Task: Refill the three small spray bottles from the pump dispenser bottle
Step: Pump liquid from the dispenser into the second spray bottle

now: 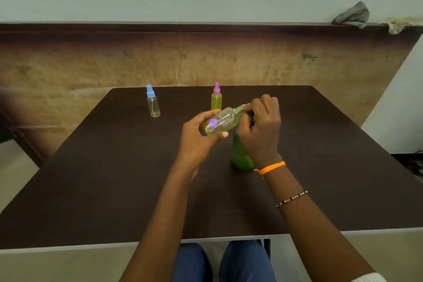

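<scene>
My left hand (199, 130) grips a small clear spray bottle (223, 121) with a purple flower print, tilted with its open threaded neck toward the right. It holds some yellowish liquid. My right hand (261, 128) rests over the top of the green pump dispenser bottle (242, 155), which stands on the table, and its fingers touch the small bottle's neck. The pump head is hidden under this hand. A small spray bottle with a blue cap (153, 104) stands far left, almost empty. Another with a pink cap (216, 97) stands behind my hands, full of yellow liquid.
The dark brown table (114, 178) reaches to a wooden wall panel (91, 64) at the back. Crumpled cloths (352, 16) lie on the ledge at upper right. My knees in blue trousers (229, 261) show below the table's near edge.
</scene>
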`<act>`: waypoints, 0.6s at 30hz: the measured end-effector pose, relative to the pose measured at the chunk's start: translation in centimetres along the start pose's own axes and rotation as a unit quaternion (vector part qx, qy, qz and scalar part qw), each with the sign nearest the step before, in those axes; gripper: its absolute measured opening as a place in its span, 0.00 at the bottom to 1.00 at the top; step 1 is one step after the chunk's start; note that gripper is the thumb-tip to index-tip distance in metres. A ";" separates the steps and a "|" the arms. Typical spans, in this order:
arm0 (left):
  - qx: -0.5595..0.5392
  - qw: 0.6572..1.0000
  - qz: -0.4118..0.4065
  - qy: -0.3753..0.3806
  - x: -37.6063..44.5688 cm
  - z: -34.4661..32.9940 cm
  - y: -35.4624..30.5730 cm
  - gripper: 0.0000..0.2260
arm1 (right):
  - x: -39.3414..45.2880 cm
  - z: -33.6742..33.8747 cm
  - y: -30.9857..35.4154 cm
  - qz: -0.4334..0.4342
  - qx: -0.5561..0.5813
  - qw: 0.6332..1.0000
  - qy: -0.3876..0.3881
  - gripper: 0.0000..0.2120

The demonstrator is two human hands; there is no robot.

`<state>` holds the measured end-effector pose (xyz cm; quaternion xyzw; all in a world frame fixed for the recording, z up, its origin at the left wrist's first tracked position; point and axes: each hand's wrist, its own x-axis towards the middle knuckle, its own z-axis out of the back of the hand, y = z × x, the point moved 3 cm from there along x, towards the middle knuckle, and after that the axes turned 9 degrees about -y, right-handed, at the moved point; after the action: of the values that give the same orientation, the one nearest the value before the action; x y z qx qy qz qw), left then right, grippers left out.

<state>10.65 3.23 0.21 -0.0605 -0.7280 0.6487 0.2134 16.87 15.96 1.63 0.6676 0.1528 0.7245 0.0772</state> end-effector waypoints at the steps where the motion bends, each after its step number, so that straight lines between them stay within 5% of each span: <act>1: 0.001 1.000 0.000 0.001 0.0 -0.1 0.1 0.23 | -0.2 0.0 -0.1 0.001 -0.004 1.000 -0.005 0.05; 18: 0.002 1.000 0.001 -0.008 0.0 -0.6 0.8 0.23 | -1.5 -0.1 0.0 -0.008 -0.046 0.999 -0.007 0.04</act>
<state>10.76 3.91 -0.54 -0.0556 -0.7280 0.6512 0.2069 16.89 15.52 0.21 0.6670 0.1248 0.7255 0.1147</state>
